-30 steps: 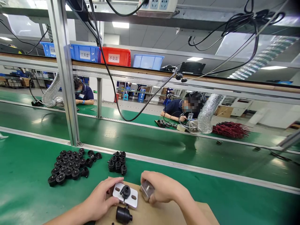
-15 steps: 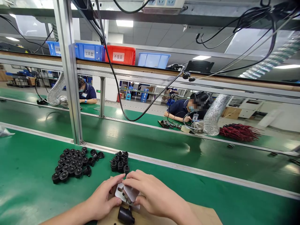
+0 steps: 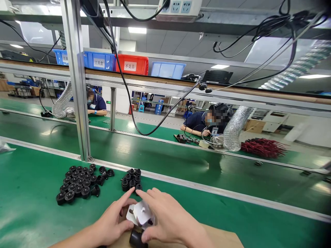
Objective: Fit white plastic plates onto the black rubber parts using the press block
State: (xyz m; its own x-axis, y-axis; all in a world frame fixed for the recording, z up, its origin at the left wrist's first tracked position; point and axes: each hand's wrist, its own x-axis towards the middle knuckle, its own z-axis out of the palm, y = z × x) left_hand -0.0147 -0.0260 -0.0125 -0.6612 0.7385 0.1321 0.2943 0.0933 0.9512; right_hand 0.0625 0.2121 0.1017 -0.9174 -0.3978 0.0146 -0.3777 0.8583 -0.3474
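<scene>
- Lower centre: my left hand, half open, has the slotted metal plate between thumb and fingers.
- Beside it, my right hand curves, thumb spread, around the smaller metal piece over that plate; its grip is unclear.
- Just below: a black cylindrical part.
- Left of centre: black round parts on the green tabletop.

- The counter was green;
- black round parts lay grouped at left;
- a smaller black cluster stood nearby;
- a brown sheet lay in front
</scene>
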